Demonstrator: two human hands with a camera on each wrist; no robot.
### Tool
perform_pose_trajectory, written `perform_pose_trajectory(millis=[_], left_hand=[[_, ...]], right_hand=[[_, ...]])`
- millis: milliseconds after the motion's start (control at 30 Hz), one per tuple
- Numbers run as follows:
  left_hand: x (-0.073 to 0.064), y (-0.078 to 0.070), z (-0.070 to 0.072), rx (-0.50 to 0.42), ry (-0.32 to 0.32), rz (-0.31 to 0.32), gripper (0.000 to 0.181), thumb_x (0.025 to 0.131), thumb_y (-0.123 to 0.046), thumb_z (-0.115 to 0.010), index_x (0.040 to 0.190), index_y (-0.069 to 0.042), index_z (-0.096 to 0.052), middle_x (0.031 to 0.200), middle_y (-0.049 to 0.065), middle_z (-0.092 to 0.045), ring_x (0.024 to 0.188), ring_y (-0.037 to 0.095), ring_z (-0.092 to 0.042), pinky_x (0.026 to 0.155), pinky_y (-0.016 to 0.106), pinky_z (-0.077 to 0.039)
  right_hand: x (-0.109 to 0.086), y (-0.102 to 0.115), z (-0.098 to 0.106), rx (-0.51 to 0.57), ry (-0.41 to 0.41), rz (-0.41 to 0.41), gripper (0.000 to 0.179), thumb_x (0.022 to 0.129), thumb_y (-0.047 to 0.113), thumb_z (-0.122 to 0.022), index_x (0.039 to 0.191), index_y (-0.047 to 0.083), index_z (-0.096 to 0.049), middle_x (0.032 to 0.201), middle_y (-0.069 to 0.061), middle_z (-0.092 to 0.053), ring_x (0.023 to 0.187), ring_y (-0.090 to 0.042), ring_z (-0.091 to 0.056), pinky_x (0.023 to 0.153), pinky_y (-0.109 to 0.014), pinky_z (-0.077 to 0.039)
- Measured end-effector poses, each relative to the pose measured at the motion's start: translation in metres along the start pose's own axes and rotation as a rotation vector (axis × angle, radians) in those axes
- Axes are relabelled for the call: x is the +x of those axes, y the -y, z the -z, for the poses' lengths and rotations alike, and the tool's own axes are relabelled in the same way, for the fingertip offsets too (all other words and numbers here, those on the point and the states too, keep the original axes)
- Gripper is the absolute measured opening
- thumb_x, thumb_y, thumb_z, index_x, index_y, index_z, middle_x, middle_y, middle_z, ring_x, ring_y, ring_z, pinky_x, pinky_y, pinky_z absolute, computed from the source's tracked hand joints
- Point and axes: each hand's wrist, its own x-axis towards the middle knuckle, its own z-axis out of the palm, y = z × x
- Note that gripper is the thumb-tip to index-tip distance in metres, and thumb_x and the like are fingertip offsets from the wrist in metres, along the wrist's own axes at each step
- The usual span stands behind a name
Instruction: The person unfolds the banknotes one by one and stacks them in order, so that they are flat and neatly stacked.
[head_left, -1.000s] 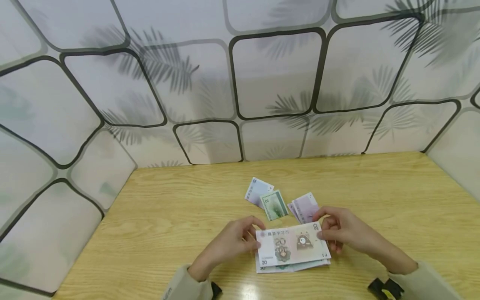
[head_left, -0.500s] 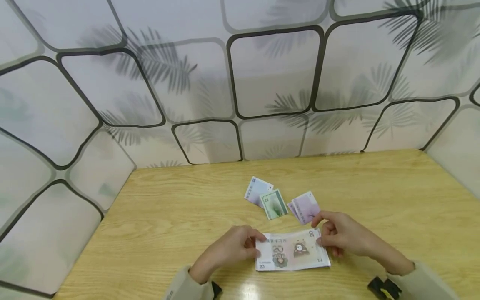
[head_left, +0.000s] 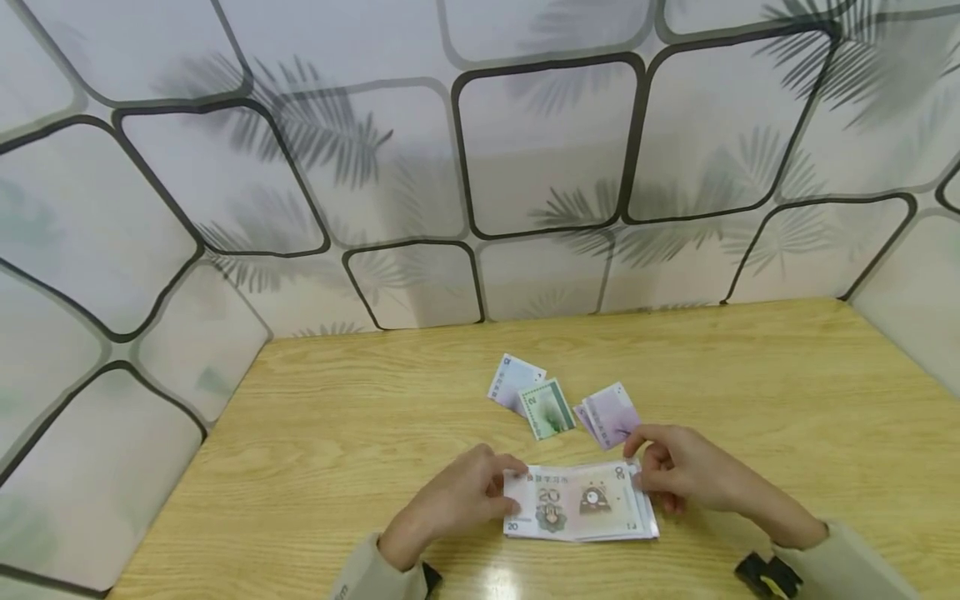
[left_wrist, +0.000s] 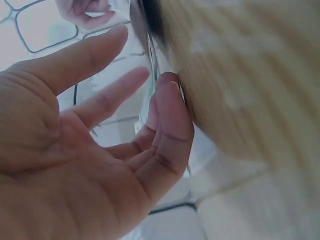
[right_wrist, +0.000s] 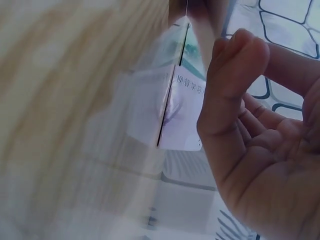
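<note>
A stack of play banknotes lies flat on the wooden table, a note marked 20 on top and the edges of others showing beneath at the right. My left hand holds its left end, index finger on the upper corner and thumb at the side edge. At the opposite end my right hand holds the right side, its thumb over the edge and index finger raised higher. The left wrist view shows the left hand with bent fingers; in the right wrist view the right hand hides the stack.
Beyond the stack lie smaller notes: a bluish one under a green note, and purple notes overlapping near the right index finger. A patterned wall covering rises behind the table and at both sides.
The top 20 note has come down level onto the stack, covering the greenish note below it, then slid slightly left with the left hand. The right hand has dropped slightly and stays at the right end.
</note>
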Motion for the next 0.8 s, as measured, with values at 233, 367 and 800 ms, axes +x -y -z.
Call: perform_pose_trajectory(millis=[233,367,800], left_hand=[[-0.0015,-0.0013,0.0042,-0.091,-0.016,0.060,0.031,0.089,-0.006,-0.076,0.117,0.002,-0.065,0.075,0.000,-0.060,0.061,0.009,-0.050,0.053,0.021,-0.041],[-0.0007,-0.0035,0.0022,-0.139,0.010,0.043,0.030,0.090,-0.005,-0.075,0.117,0.003,-0.065,0.071,-0.001,-0.059,0.058,0.008,-0.050,0.051,0.020,-0.040],[0.0010,-0.0081,0.0000,-0.154,0.007,0.044,0.030,0.090,-0.005,-0.075,0.117,0.001,-0.065,0.081,0.002,-0.065,0.063,0.007,-0.056,0.056,0.021,-0.048]], right_hand=[[-0.0024,0.0000,0.0058,-0.043,-0.013,0.005,0.027,0.096,0.004,-0.066,0.115,-0.011,-0.054,0.065,0.003,-0.058,0.049,-0.008,-0.055,0.043,-0.026,-0.049],[-0.0035,-0.0002,0.0046,-0.024,0.035,-0.017,0.035,0.097,0.003,-0.065,0.123,-0.013,-0.049,0.065,0.003,-0.059,0.050,-0.009,-0.056,0.043,-0.025,-0.048],[-0.0009,-0.0015,-0.0015,-0.060,0.010,0.027,0.026,0.096,-0.009,-0.056,0.121,-0.012,-0.051,0.064,0.007,-0.058,0.048,-0.007,-0.055,0.041,-0.024,-0.046]])
